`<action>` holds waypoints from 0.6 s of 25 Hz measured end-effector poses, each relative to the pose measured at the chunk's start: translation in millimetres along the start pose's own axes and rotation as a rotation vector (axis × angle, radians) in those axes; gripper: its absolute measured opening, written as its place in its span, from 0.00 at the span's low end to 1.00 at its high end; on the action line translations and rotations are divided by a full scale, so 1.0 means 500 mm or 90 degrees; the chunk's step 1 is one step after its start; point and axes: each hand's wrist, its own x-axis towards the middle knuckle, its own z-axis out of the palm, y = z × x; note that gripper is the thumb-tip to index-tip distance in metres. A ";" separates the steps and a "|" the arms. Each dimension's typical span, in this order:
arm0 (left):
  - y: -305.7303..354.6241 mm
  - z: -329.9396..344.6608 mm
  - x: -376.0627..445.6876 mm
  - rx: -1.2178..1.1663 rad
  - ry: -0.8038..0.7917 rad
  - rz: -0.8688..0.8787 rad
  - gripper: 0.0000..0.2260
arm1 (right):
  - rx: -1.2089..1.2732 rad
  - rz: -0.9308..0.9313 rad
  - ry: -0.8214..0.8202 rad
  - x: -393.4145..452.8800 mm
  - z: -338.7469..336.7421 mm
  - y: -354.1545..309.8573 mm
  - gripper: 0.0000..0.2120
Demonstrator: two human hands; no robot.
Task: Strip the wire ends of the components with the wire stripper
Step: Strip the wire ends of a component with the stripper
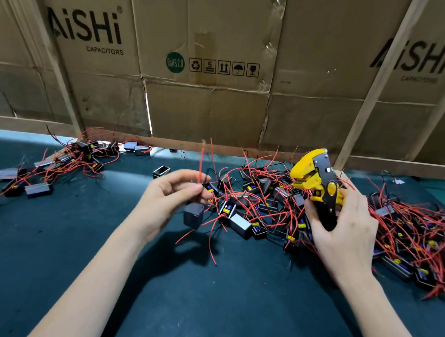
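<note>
Two bare forearms reach in from the bottom edge over the dark green surface, cut off below the elbows. The left hand is raised off the mat, palm turned inward, thumb and fingers pinching a red wire that stands upright and is blurred toward its tip. A small grey component dangles just under that hand, with more red leads trailing below it; how it joins the pinched wire is hard to make out.

The right hand is curled round the black handles of the yellow wire stripper, held upright with its head pointing left toward the raised wire, well apart from it. The handles are mostly hidden by the fingers.

Behind and between the hands lies a large tangle of components with red wires, spreading right. A smaller heap sits at the far left. Flattened cardboard boxes printed "AiSHi CAPACITORS" form the backdrop.
</note>
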 end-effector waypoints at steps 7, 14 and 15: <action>-0.021 0.091 -0.021 0.075 -0.037 -0.068 0.02 | -0.050 0.003 -0.053 -0.006 0.007 0.001 0.24; -0.042 0.116 -0.025 0.146 0.071 -0.017 0.06 | -0.156 -0.082 -0.127 -0.017 0.018 0.002 0.24; -0.045 0.113 -0.024 0.152 0.083 -0.016 0.06 | -0.150 -0.094 -0.118 -0.019 0.019 -0.002 0.24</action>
